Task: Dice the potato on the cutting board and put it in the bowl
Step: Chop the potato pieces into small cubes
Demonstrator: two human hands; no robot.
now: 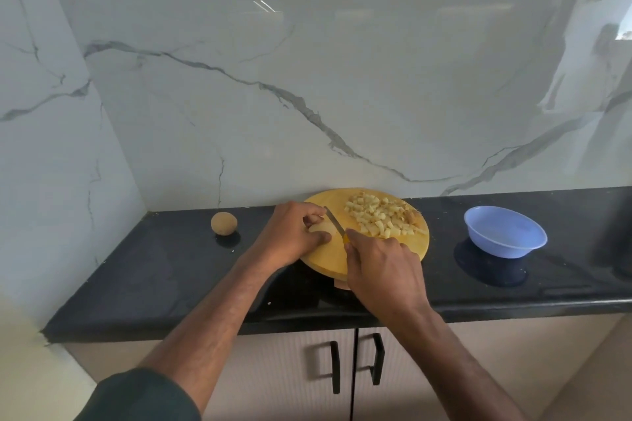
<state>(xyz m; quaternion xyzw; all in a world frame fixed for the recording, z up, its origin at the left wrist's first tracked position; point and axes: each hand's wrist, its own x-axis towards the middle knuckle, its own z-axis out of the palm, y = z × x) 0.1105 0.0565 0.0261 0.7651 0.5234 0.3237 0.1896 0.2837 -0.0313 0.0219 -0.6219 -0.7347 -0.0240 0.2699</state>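
A round yellow cutting board [328,258] lies on the black counter. A pile of diced potato [379,218] covers its far right part. My left hand [294,232] grips a pale peeled potato piece [321,228] on the board's left side. My right hand [383,267] holds a knife [334,220] by its yellow handle, and the blade rests against the potato piece next to my left fingers. The blue bowl [504,231] stands on the counter to the right of the board, with nothing visible inside.
A whole unpeeled potato [224,223] sits on the counter left of the board. A marble wall rises right behind the counter [154,277]. Cabinet doors with black handles [335,371] are below the counter's front edge.
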